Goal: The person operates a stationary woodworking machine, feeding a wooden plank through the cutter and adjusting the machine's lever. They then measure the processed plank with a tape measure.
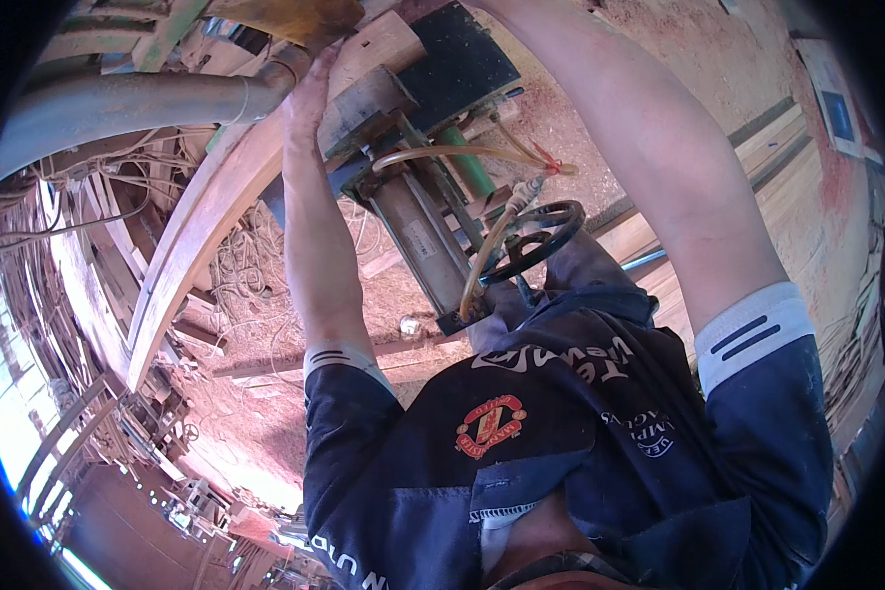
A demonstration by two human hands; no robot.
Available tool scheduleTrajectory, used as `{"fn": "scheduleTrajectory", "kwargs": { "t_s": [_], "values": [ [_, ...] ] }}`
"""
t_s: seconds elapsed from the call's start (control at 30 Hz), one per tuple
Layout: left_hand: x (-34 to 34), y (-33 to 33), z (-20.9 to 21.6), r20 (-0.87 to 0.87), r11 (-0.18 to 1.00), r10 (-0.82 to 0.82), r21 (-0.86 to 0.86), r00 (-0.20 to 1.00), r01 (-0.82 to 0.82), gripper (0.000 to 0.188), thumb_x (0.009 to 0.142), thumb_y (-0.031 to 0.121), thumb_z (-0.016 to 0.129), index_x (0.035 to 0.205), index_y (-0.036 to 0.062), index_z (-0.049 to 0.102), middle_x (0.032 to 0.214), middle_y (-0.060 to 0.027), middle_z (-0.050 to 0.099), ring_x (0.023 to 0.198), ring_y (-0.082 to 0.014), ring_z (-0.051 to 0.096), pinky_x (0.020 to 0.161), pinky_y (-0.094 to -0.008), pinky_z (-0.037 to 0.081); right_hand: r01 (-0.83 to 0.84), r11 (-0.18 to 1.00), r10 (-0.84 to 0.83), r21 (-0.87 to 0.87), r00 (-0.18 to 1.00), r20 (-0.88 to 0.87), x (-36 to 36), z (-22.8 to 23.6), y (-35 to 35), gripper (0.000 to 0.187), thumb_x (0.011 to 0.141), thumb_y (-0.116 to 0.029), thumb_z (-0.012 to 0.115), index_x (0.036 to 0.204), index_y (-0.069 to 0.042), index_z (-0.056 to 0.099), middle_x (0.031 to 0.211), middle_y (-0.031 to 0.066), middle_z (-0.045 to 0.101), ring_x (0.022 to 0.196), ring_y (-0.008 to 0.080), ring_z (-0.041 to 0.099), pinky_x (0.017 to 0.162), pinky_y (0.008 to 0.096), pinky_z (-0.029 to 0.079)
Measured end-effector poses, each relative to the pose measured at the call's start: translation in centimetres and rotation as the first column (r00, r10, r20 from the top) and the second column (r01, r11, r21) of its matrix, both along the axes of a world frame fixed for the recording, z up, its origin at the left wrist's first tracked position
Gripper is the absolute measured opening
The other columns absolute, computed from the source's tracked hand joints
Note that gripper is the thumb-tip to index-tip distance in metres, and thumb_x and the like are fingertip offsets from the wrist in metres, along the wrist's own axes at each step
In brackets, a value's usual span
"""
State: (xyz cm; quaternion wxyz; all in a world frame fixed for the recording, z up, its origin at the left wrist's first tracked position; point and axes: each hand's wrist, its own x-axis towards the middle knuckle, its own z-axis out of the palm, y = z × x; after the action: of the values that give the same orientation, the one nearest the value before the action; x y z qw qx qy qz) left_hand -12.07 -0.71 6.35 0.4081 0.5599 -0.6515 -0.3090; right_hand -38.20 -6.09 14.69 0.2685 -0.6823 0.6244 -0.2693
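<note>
Left hand [310, 93]: fingers stretched flat, open, resting on the curved plank [192, 231] where it meets the wood block [369, 103] at the machine [433, 157]. Right hand: out of frame past the top edge, only the forearm [649, 147] shows, so cannot tell its grip. Plank is long, bowed, smooth reddish timber, running from the machine down-left. Behind the left hand: grey metal duct [118, 103]. Between the arms: steel cylinder [418, 241], black handwheel [531, 236], yellowish hose [482, 251], green rod [467, 162]. Floor [265, 324] covered in sawdust and curled shavings. Stacked boards [787, 167] on the right.
</note>
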Motion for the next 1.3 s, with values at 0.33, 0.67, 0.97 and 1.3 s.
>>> {"fn": "scheduleTrajectory", "kwargs": {
  "t_s": [0.33, 0.67, 0.97, 1.3],
  "values": [
    [-1.2, -1.8, -0.6, -0.128, 0.978, 0.078, 0.201, 0.989, -0.051, 0.049, 0.096, 0.028, 0.07, 0.139, 0.0052, 0.061, 0.144, -0.0135, 0.061, 0.132, -0.0284, 0.056, 0.115, -0.0392, 0.039, 0.077, 0.982, -0.101, 0.171, 0.985, 0.137, 0.3, 1.3, 0.5, 0.044, 0.098, -0.038, 0.053, 0.099, 0.0, 0.075, 0.093, 0.0253, 0.074, 0.086, 0.0339, 0.076, 0.084, 0.0452, 0.057],
    [-1.0, -2.2, -1.3, -0.12, 0.992, 0.068, 0.112, 0.99, -0.054, 0.047, 0.096, 0.027, 0.07, 0.137, 0.0053, 0.062, 0.143, -0.014, 0.062, 0.131, -0.0286, 0.056, 0.114, -0.0393, 0.039, 0.127, 0.988, -0.134, 0.087, 0.987, 0.084, 0.5, -0.5, -0.7, 0.044, 0.095, -0.042, 0.061, 0.095, -0.001, 0.076, 0.094, 0.0256, 0.073, 0.092, 0.0357, 0.074, 0.08, 0.0461, 0.057],
    [-1.0, -2.5, -1.9, -0.083, 0.997, 0.081, 0.026, 0.993, -0.079, 0.045, 0.096, 0.026, 0.069, 0.136, 0.0054, 0.062, 0.142, -0.0145, 0.062, 0.131, -0.0288, 0.056, 0.114, -0.0394, 0.04, 0.146, 0.966, -0.196, 0.213, 0.951, 0.238, 0.2, -0.3, 0.1, 0.046, 0.096, -0.043, 0.062, 0.091, 0.001, 0.075, 0.084, 0.0228, 0.073, 0.077, 0.0338, 0.075, 0.069, 0.0449, 0.058],
    [-0.8, -3.2, -2.8, -0.038, 0.994, 0.093, -0.049, 0.995, -0.095, 0.043, 0.097, 0.025, 0.069, 0.135, 0.0054, 0.063, 0.141, -0.015, 0.063, 0.13, -0.029, 0.057, 0.113, -0.0396, 0.041, 0.173, 0.983, -0.178, 0.058, 0.978, 0.108, 0.3, -2.0, -0.4, 0.042, 0.094, -0.038, 0.06, 0.087, 0.0, 0.074, 0.085, 0.026, 0.072, 0.082, 0.0424, 0.072, 0.068, 0.0475, 0.057]
  ]
}}
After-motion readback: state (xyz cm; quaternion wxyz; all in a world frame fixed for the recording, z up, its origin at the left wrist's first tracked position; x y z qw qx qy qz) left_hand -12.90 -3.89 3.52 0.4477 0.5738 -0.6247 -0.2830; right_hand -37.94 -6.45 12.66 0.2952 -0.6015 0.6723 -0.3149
